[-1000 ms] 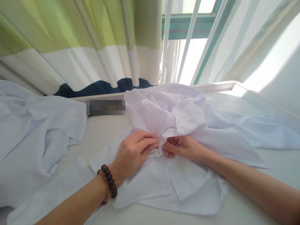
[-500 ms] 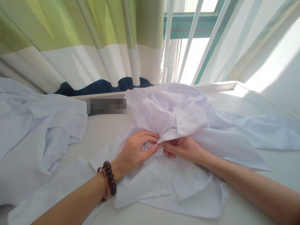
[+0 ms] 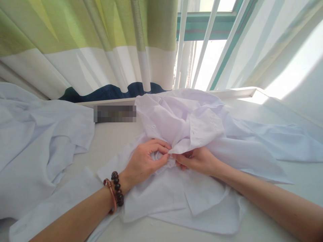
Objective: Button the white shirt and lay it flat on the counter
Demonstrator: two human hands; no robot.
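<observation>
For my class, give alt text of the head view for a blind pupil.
A person's left hand and right hand pinch a crumpled white cloth shirt on a pale flat surface. A dark brown beaded bracelet circles the left wrist; a green and white cloth curtain hangs behind.

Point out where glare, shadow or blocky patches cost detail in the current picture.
In the head view, the window is washed out nearly white; in the head view, sunlight glares on the right-hand wall, shadow beside it; in the head view, a pixelated patch masks detail; in the head view, bright folds of the white shirt show little contrast.
</observation>
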